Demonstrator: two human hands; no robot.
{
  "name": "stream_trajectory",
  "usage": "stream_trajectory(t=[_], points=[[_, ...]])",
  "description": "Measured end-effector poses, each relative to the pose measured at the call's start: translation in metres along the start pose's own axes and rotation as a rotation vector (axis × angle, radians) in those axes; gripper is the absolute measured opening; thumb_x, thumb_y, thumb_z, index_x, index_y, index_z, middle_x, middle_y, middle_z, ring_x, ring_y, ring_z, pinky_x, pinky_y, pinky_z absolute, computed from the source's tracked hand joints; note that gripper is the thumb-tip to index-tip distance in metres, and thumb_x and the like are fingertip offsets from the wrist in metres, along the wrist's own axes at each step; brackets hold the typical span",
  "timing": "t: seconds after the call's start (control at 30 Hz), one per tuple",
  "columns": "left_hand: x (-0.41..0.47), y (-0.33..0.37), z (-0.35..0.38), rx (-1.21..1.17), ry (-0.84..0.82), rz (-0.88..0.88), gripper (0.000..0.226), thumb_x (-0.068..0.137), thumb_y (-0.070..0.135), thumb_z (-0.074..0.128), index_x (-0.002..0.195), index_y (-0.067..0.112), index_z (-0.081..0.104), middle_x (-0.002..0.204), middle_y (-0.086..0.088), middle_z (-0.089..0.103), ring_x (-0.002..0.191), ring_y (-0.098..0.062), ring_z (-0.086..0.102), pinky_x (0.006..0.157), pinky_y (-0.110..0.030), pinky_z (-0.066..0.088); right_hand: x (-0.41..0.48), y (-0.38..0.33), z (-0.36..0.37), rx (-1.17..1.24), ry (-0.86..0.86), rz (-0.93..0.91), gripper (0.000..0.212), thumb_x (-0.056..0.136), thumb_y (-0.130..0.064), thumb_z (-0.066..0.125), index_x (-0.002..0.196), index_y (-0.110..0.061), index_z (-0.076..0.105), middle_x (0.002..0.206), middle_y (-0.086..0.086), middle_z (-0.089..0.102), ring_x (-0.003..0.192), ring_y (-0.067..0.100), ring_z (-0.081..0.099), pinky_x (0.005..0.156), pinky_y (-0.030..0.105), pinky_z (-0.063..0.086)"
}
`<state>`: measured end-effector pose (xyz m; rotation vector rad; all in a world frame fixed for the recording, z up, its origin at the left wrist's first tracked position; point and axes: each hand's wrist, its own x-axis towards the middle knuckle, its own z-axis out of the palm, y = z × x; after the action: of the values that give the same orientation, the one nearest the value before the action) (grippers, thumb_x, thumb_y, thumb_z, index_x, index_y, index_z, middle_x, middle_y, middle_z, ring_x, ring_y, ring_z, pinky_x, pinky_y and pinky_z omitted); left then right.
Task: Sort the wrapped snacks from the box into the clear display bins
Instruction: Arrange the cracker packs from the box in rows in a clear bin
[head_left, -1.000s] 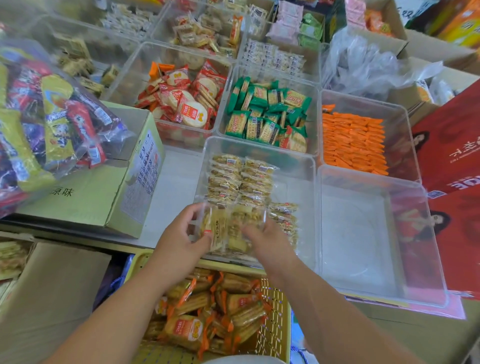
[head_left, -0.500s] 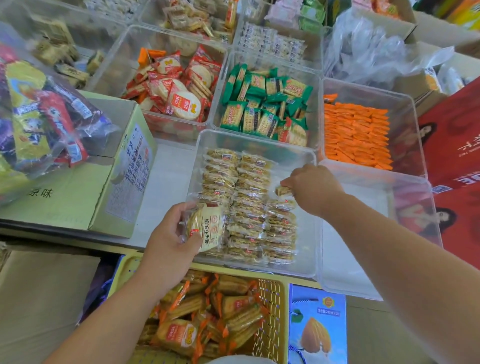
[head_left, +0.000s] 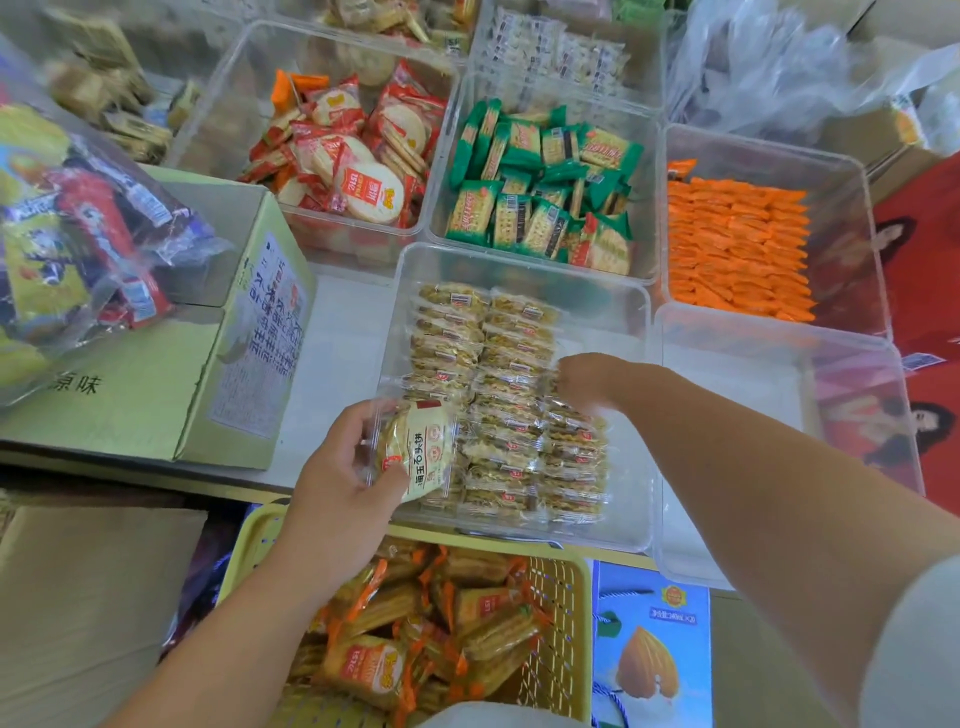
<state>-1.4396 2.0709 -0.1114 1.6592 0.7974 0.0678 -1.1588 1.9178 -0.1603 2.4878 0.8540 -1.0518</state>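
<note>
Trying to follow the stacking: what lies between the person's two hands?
In the head view, rows of clear-wrapped biscuits inside the near clear bin lie between the left hand, which holds one pack, and the right hand.

Fingers of the right hand (head_left: 589, 378) are blurred. The yellow basket (head_left: 563, 618) is cut off by the bottom edge.

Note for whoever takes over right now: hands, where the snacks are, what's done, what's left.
Left hand holds one clear-wrapped biscuit pack over the near-left corner of the front clear bin.
Right hand is at the third row; blurred, grip unclear.
Done: two long rows, a shorter third.
Left: place the held pack, extend the third row; orange-wrapped snacks wait in the yellow basket.
</note>
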Motion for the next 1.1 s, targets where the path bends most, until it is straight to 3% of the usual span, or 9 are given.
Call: stream_trajectory(t=[0.23,0.53,0.6,0.7,0.77,0.83,0.9,1.03,1.1], points=[[0.002,-0.004,-0.001,-0.095,0.010,-0.030,0.062,0.095,-0.002,0.060,0.118,0.055,0.058,0.113,0.029,0.068,0.104,0.005,0.067,0.077,-0.027,0.063,-0.004,0.003,0.012,0.220,-0.013,0.060,0.031,0.102,0.001,0.039,0.123,0.006,0.062,0.105,0.012,0.056,0.094,0.028,0.057,0.084,0.032,0.051],[0.001,0.012,0.000,-0.126,0.046,-0.022,0.056,0.096,0.003,0.062,0.111,0.057,0.059,0.106,0.032,0.067,0.094,-0.007,0.073,0.073,-0.042,0.065,-0.074,-0.017,0.019,0.431,0.333,0.048,0.040,0.102,-0.041,0.048,0.122,-0.010,0.063,0.121,0.011,0.065,0.110,0.030,0.060,0.082,0.033,0.044],[-0.002,0.015,0.002,-0.049,0.040,0.004,0.054,0.095,0.007,0.064,0.116,0.055,0.057,0.111,0.030,0.067,0.092,-0.006,0.072,0.078,-0.048,0.063,-0.102,-0.030,0.028,0.582,0.392,-0.023,0.044,0.099,-0.044,0.055,0.134,-0.017,0.061,0.137,0.004,0.060,0.126,0.025,0.055,0.098,0.033,0.044],[-0.009,0.021,0.012,0.029,0.013,0.073,0.053,0.093,0.015,0.069,0.125,0.055,0.053,0.122,0.029,0.063,0.099,0.006,0.066,0.082,-0.028,0.058,-0.145,-0.053,0.040,0.865,0.361,-0.150,0.047,0.097,-0.052,0.056,0.138,-0.029,0.059,0.143,-0.009,0.057,0.131,0.012,0.052,0.110,0.033,0.041],[-0.015,0.029,0.022,0.073,-0.027,0.167,0.054,0.093,0.022,0.073,0.125,0.060,0.050,0.123,0.032,0.060,0.106,0.014,0.060,0.080,-0.009,0.050,-0.170,-0.068,0.043,1.169,0.242,-0.260,0.041,0.094,-0.058,0.057,0.133,-0.044,0.059,0.131,-0.025,0.062,0.125,0.002,0.057,0.104,0.036,0.048],[-0.022,0.035,0.034,0.114,-0.072,0.265,0.052,0.091,0.029,0.077,0.122,0.062,0.051,0.123,0.031,0.060,0.111,0.008,0.060,0.083,-0.011,0.051,-0.186,-0.078,0.046,1.403,0.156,-0.336,0.030,0.092,-0.060,0.058,0.121,-0.055,0.062,0.121,-0.028,0.066,0.117,-0.001,0.062,0.098,0.036,0.053],[-0.027,0.039,0.045,0.159,-0.104,0.348,0.050,0.087,0.029,0.080,0.123,0.054,0.055,0.124,0.027,0.058,0.115,0.001,0.060,0.089,-0.019,0.053,-0.192,-0.081,0.050,1.615,0.138,-0.351,0.029,0.089,-0.059,0.064,0.114,-0.045,0.067,0.112,-0.015,0.071,0.111,0.010,0.068,0.093,0.040,0.058],[-0.032,0.045,0.055,0.279,-0.198,0.465,0.054,0.079,0.046,0.076,0.128,0.047,0.053,0.129,0.035,0.049,0.121,0.008,0.050,0.096,-0.005,0.038,-0.186,-0.079,0.053,1.722,0.268,-0.111,0.050,0.085,-0.051,0.071,0.113,-0.011,0.062,0.109,0.021,0.068,0.109,0.041,0.065,0.093,0.066,0.051],[-0.028,0.043,0.051,0.316,-0.230,0.422,0.057,0.079,0.059,0.065,0.133,0.049,0.049,0.134,0.036,0.048,0.126,0.011,0.045,0.100,-0.009,0.035,-0.179,-0.073,0.053,1.677,0.340,-0.050,0.030,0.096,-0.038,0.065,0.108,-0.011,0.065,0.103,0.019,0.070,0.103,0.042,0.067,0.093,0.064,0.052]])
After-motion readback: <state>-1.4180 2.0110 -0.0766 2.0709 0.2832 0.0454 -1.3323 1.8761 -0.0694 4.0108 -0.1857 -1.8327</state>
